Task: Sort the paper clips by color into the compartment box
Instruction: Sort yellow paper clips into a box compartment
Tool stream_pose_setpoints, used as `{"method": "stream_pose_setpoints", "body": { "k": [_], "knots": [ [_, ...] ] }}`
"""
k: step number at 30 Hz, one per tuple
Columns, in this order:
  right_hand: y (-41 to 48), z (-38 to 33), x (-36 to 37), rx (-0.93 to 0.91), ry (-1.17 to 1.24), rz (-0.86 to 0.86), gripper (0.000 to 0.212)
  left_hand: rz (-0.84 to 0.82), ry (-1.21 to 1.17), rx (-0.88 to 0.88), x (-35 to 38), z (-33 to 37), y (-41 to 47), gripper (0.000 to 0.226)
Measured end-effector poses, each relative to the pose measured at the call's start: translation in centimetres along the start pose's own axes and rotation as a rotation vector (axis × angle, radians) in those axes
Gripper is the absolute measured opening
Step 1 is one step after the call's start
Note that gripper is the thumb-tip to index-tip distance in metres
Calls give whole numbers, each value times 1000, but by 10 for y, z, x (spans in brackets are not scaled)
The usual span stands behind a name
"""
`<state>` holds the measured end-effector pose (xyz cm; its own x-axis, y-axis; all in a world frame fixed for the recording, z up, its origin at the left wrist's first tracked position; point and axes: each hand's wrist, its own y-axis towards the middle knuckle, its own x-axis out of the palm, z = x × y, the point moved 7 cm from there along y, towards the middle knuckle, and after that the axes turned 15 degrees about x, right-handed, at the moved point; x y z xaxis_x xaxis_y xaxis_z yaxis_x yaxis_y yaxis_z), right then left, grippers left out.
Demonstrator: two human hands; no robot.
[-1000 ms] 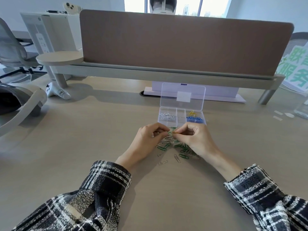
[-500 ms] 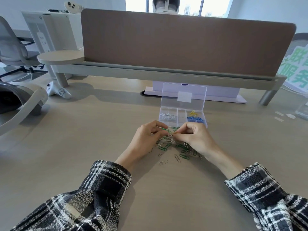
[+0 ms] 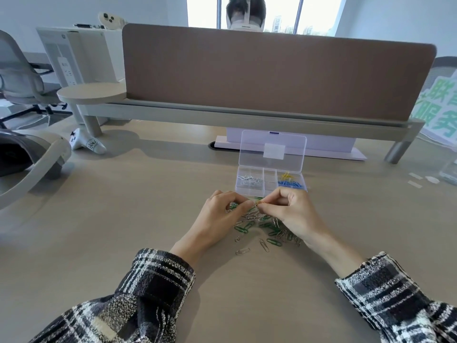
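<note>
A clear compartment box stands open on the desk, its lid upright. Silver clips lie in its left cell, yellow clips and blue clips in its right cells. A loose pile of green and silver paper clips lies just in front of the box. My left hand and my right hand meet above the pile, fingertips pinched together on a small clip between them. Which colour that clip is I cannot make out.
A brown divider panel on a grey rail runs across the back of the desk. A white game controller lies at the back left, a chair at the left edge. Paper scraps lie at the right.
Both hands stay pinched together over the pile, shifting only slightly. The box and the clips in it have not moved.
</note>
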<state>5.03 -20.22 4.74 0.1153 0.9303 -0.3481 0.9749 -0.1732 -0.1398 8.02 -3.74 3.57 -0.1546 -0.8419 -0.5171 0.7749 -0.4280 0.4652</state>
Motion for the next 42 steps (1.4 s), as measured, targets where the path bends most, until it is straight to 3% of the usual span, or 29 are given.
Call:
{"method": "stream_pose_setpoints", "body": {
  "k": [12, 16, 27, 31, 37, 42],
  "knots": [
    [1, 5, -1, -2, 45, -68, 14, 14, -25, -84, 0, -10, 2, 13],
    [6, 7, -24, -8, 105, -18, 19, 103, -83, -128, -10, -16, 15, 12],
    [51, 15, -77, -61, 65, 174, 11, 22, 259, -62, 9, -58, 101, 19],
    [65, 27, -86, -73, 28, 231, 13, 55, 167, -94, 11, -66, 94, 19],
    [81, 23, -96, -140, -8, 305, 16, 236, -21, -137, -2, -65, 82, 23],
    [102, 13, -94, -203, -192, 343, 16, 266, -84, -151, -2, -64, 78, 23]
  ]
}}
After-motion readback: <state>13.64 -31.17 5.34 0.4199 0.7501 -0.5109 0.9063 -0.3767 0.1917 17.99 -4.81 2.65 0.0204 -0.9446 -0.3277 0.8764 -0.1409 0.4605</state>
